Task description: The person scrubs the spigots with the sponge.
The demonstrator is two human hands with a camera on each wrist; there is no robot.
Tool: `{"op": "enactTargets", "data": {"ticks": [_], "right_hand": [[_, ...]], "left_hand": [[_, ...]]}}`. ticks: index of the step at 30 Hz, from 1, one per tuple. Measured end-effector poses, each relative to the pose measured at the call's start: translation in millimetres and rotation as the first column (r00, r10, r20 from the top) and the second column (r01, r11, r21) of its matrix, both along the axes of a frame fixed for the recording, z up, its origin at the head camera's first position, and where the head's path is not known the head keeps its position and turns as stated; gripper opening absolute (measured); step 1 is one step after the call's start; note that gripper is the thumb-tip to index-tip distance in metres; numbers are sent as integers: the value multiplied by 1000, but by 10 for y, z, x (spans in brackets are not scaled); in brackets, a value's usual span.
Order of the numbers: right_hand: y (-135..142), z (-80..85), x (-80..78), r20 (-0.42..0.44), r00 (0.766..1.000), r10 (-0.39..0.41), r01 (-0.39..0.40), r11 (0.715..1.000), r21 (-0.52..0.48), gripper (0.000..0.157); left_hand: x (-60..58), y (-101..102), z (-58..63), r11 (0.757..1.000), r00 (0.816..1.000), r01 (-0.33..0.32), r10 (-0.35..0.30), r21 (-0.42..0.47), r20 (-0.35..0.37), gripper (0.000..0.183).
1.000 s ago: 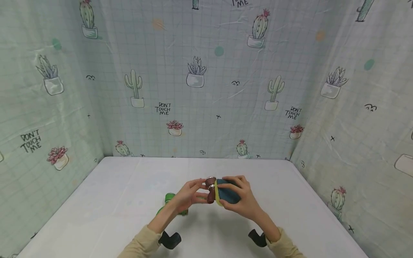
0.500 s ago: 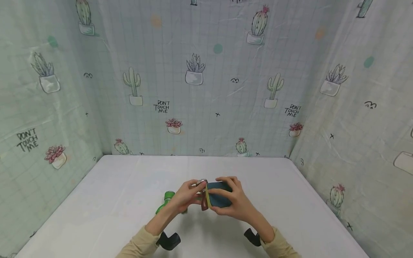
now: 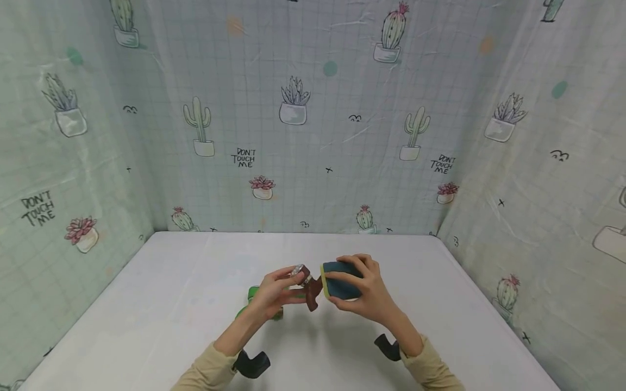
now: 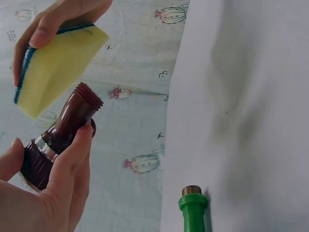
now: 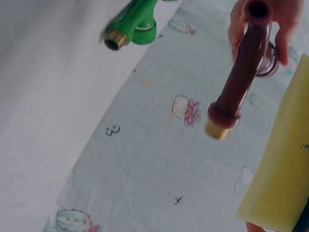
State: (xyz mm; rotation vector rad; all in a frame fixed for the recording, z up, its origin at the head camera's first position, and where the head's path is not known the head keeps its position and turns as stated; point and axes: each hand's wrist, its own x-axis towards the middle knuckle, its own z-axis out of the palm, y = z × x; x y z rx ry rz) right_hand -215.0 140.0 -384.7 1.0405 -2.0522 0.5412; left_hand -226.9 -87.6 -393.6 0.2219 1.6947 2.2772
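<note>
At the left of the head view, a cactus-printed cloth (image 3: pixel 102 179) hangs beside and behind a white tabletop (image 3: pixel 132 315). At lower centre-left, a beige left sleeve (image 3: pixel 207 366) ends at a black curved piece (image 3: pixel 251 365). Just above, a green fitting (image 3: pixel 252 294) lies on the tabletop, partly hidden behind the left hand (image 3: pixel 274 293), which grips a dark red pipe fitting (image 3: pixel 312 294) by its ribbed end, near lower centre and above the tabletop. Next comes a sponge (image 3: pixel 344 280), blue with a yellow side facing the fitting; the right wrist view shows a gap between them. The right hand (image 3: pixel 369 285) holds the sponge between thumb and fingers. Below it, a second black piece (image 3: pixel 387 347) sits by the right sleeve (image 3: pixel 430 364).
</note>
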Motion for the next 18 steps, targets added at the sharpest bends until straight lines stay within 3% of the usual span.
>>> {"op": "enactTargets", "data": {"ticks": [7, 13, 18], "right_hand": [[-177, -118, 64, -17, 999, 31, -29, 992, 126, 42], [-144, -176, -31, -52, 999, 7, -1, 995, 104, 39], [0, -174, -150, -110, 992, -63, 75, 990, 115, 39]], "left_hand": [[8, 8, -13, 999, 1000, 3, -3, 51, -4, 57], [31, 8, -43, 999, 998, 36, -35, 25, -60, 52], [72, 10, -56, 998, 993, 55, -57, -22, -102, 47]]}}
